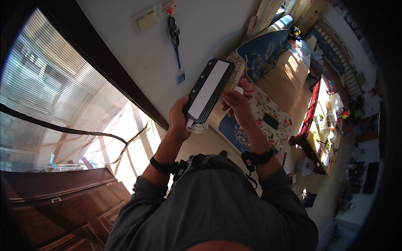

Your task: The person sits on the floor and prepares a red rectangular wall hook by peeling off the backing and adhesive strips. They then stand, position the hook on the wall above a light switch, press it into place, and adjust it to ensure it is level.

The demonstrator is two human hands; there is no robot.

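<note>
My left hand (pixel 179 116) grips the lower left edge of a long dark panel (pixel 212 91) with a pale rectangular strip down its middle. Several small round metal fittings line the panel's left side. Under its lower end, by my left palm, a curled white sheet with print (pixel 198 126) sticks out. My right hand (pixel 237 108) is at the panel's right edge, fingers bent; whether they hold anything is hidden. A small white round object (pixel 238 90) shows just beyond the right knuckles, and I cannot tell whether it is held.
Ahead, keys on a blue lanyard (pixel 174 34) hang on the wall beside a light switch (pixel 146 20). A sofa with a floral cover (pixel 260 97) bears a dark phone (pixel 270 121). Rightward stands a red-edged table (pixel 309 125) with food. A mesh screen (pixel 62 103) and wooden door (pixel 69 213) are left.
</note>
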